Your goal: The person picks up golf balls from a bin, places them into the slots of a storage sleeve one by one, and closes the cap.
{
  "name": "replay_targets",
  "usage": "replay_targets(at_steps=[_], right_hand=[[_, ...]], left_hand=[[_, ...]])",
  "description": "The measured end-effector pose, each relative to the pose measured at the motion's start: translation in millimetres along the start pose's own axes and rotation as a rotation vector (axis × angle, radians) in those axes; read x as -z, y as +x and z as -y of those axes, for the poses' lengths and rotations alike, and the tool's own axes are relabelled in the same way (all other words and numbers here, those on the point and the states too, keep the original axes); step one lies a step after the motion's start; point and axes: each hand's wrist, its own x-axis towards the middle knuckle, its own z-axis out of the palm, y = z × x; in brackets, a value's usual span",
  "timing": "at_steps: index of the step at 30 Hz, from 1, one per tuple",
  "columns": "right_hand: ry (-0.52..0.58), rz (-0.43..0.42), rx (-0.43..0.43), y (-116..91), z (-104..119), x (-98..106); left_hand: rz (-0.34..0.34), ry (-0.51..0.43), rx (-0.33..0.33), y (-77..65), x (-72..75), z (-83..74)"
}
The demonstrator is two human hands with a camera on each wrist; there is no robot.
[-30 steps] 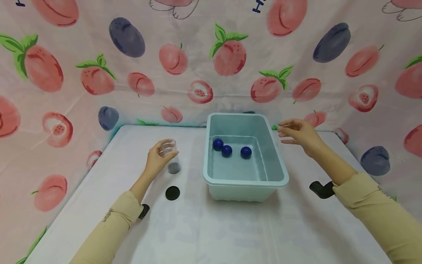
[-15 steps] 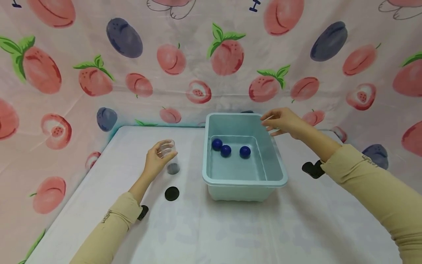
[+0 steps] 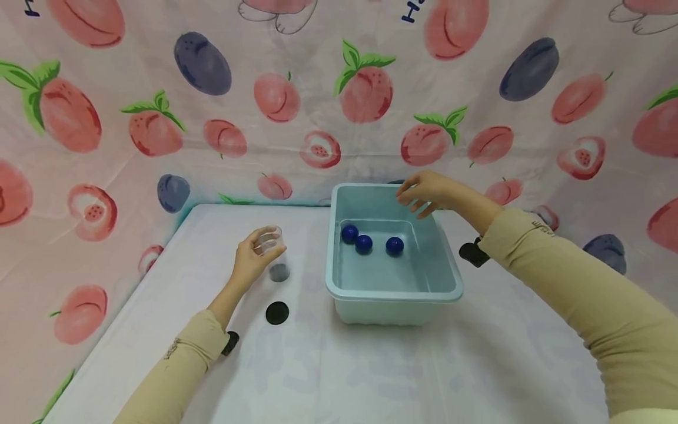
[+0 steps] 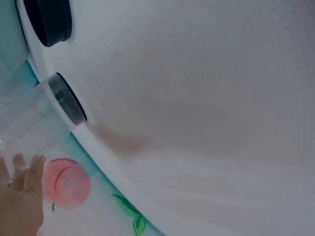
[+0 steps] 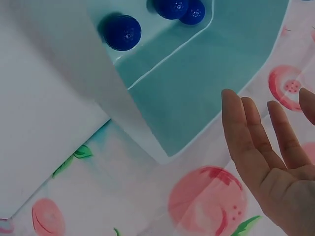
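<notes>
My left hand [image 3: 250,256] grips a clear plastic canister [image 3: 280,259] standing on the table left of the bin. In the left wrist view the canister [image 4: 29,115] has a dark base. Close in front of it lies a round black lid [image 3: 277,312]. My right hand [image 3: 430,191] hovers over the far right corner of a light blue bin [image 3: 394,294], fingers loosely spread and holding nothing. Inside the bin are three dark blue balls: one ball [image 3: 349,234] beside another [image 3: 363,244], and a third ball [image 3: 394,246] apart to the right.
The white table [image 3: 371,377] carries everything. Behind it hangs a peach-printed cloth [image 3: 212,88]. A black object [image 3: 473,254] shows right of the bin, partly behind the right sleeve. Another small black piece [image 3: 230,343] peeks out beside the left cuff.
My right hand has moved left, from beyond the bin's right rim to above its far right corner. The left hand stays on the canister, and the balls have not moved.
</notes>
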Motion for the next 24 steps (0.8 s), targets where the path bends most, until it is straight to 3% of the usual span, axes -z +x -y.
replay_targets(at_steps=[7, 24], right_hand=[[0.005, 0.027, -0.043, 17.2, 5.9, -1.7], [0.081, 0.050, -0.159, 56.1, -5.9, -24.6]], left_hand=[[0.012, 0.008, 0.017, -10.4, 2.4, -29.9], [0.018, 0.010, 0.031, -11.4, 1.3, -30.1]])
